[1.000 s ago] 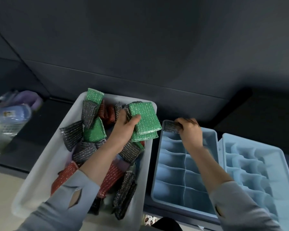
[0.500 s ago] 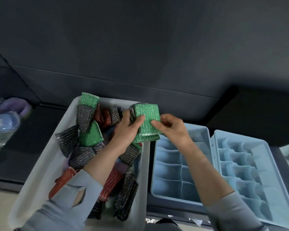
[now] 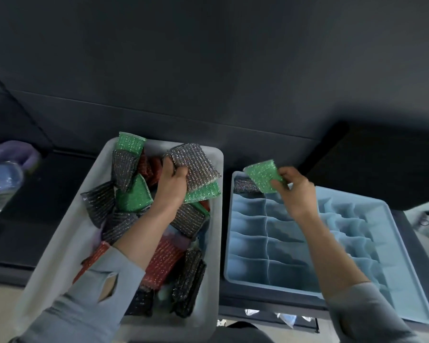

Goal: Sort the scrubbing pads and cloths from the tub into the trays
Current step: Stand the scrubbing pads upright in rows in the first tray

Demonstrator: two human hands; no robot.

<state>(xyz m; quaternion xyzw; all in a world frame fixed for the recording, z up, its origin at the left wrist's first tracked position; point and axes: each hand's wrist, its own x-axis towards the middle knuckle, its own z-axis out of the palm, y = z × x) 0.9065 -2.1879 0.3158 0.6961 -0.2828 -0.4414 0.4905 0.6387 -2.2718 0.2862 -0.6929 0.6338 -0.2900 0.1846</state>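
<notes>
Here a green scrubbing pad point(image 3: 262, 176) was pinched by one edge in the right hand point(image 3: 296, 191) and held above the far end of the nearer blue divided tray point(image 3: 245, 278), just over the compartment where a dark metallic pad point(image 3: 245, 186) already lay. A grey metallic pad point(image 3: 196, 162) stacked on another green pad point(image 3: 203, 193) was gripped by the left hand point(image 3: 171, 185) above the white tub point(image 3: 84, 219), in which red, black and green pads were heaped. The pads were judged light, soft and springy, with a rough glittering mesh unlikely to slip; an edge pinch between thumb and fingers seemed enough. A slight squeeze would probably be needed to seat one in a narrow compartment. The second blue tray point(image 3: 386, 243) lay touching the first on the dark counter point(image 3: 35, 199).
</notes>
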